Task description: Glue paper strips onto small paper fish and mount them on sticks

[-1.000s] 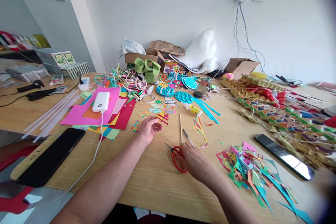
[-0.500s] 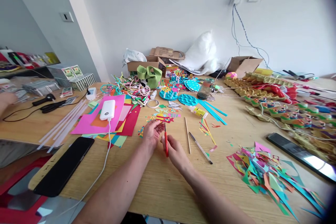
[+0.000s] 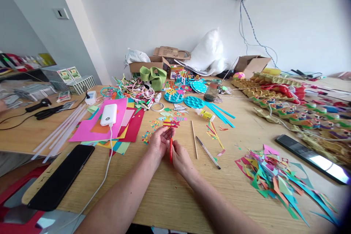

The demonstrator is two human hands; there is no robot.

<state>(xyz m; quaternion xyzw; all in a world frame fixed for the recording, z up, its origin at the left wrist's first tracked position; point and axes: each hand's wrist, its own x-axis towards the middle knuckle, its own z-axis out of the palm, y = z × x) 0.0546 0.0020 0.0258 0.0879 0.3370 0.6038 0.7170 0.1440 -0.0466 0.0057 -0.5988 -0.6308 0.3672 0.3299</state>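
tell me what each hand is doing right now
left hand: fingers curled around a small red paper piece
right hand: holding red-handled scissors

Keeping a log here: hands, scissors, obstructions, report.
Right hand gripping red scissors. Left hand pinching red-and-yellow paper piece near blades. Wooden stick and pen to the right, clear of hands.

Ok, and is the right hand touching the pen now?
Apart. The head view plainly shows bare table and the wooden stick between the right hand and the pen.
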